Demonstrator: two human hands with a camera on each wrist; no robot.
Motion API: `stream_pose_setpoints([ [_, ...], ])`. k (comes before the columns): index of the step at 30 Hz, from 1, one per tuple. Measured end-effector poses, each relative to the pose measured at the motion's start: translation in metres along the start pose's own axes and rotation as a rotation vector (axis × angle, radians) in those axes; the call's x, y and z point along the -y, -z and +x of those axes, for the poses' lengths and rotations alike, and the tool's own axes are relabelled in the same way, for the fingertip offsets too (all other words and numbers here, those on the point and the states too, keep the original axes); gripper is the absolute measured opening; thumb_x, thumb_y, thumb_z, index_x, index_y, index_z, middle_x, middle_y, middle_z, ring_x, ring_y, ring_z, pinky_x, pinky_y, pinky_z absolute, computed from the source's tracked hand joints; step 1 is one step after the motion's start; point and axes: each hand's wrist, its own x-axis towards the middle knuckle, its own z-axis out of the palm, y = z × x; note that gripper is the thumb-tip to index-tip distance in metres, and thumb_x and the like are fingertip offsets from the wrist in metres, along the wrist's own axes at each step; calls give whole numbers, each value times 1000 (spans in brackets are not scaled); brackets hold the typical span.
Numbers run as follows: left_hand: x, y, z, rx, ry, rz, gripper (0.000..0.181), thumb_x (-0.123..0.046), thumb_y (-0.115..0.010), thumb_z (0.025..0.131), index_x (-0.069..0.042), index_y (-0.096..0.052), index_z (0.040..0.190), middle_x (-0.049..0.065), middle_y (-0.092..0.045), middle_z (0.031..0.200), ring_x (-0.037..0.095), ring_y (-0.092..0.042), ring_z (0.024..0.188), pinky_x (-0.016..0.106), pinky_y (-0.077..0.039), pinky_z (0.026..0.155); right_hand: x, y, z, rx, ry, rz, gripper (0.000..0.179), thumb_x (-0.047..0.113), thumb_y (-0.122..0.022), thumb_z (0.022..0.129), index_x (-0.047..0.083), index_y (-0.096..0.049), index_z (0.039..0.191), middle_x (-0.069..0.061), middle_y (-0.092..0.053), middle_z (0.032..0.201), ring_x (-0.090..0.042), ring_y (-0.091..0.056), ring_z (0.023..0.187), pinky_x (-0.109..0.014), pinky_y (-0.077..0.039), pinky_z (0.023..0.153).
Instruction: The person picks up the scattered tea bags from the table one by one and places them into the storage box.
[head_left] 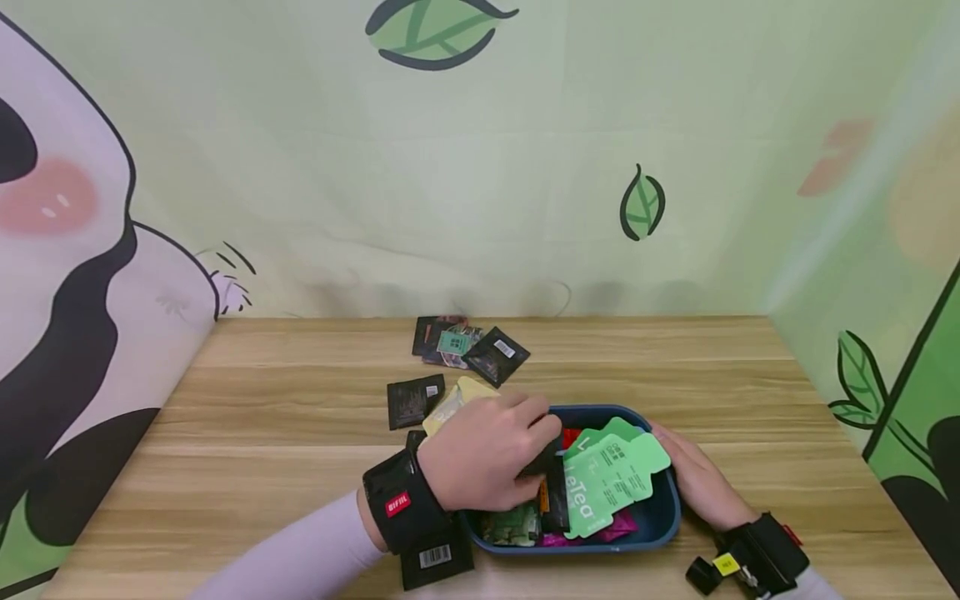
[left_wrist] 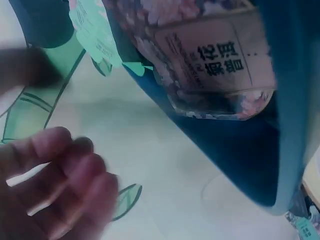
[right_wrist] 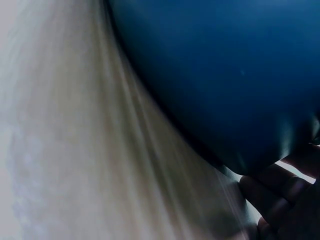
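A blue plastic basket (head_left: 663,525) holds several tea sachets, among them green card packets (head_left: 611,483) marked "LeTea". My left hand (head_left: 491,454) is over its left side with bent fingers, and something dark shows beneath the fingertips. In the left wrist view, the left hand's fingers (left_wrist: 75,175) are loosely bent and apart from the blurred thumb, with nothing visible between them. A floral sachet (left_wrist: 210,60) with a pale label stands at the basket's wall there. My right hand (head_left: 697,475) rests against the basket's outer right side, its fingers (right_wrist: 272,192) touching the wall.
Behind the basket lies a group of dark sachets (head_left: 497,357). One black sachet (head_left: 415,402) and a pale yellow packet (head_left: 457,402) lie to its left. Another black sachet (head_left: 437,560) is by the left wrist. A printed curtain (head_left: 480,167) backs the wooden table (head_left: 285,467).
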Motion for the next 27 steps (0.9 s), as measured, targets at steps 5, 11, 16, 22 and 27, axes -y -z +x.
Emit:
stream_pose_setpoints([
  [5,2,-2,-9,39,83,-96,108,-93,-43,68,-21,-46,148,5,-42,149,23,-46,126,45,-45,98,-1,0,0,-11,2,-13,63,33,-21,109,-15,-32,149,-30,-36,152,14,-35,128,-13,-28,102],
  [11,17,1,-24,89,157,-131,118,-96,-38,67,-27,-24,161,3,-12,167,33,-24,148,59,-29,110,-1,-1,-1,-24,0,-29,63,31,-22,109,-16,-33,148,-31,-37,151,9,-36,130,-13,-28,102],
  [16,49,2,-45,110,248,-117,114,-92,-41,72,-23,-25,161,7,-20,165,35,-32,144,57,-34,108,0,-1,-1,-16,1,-19,63,32,-21,109,-15,-32,149,-30,-36,152,13,-35,128,-13,-28,102],
  [22,92,-6,-75,190,409,-129,112,-90,-43,73,-20,-30,160,13,-29,161,41,-38,139,59,-37,104,1,-1,0,-15,-23,-31,64,36,-22,108,-11,-32,151,-26,-36,154,9,-33,131,-13,-28,103],
  [27,119,-22,-96,285,504,-117,109,-88,-47,73,-21,-33,159,11,-33,159,39,-41,138,57,-37,105,1,-1,-2,-29,-33,-43,65,36,-22,108,-11,-33,151,-27,-36,154,8,-34,132,-12,-27,103],
])
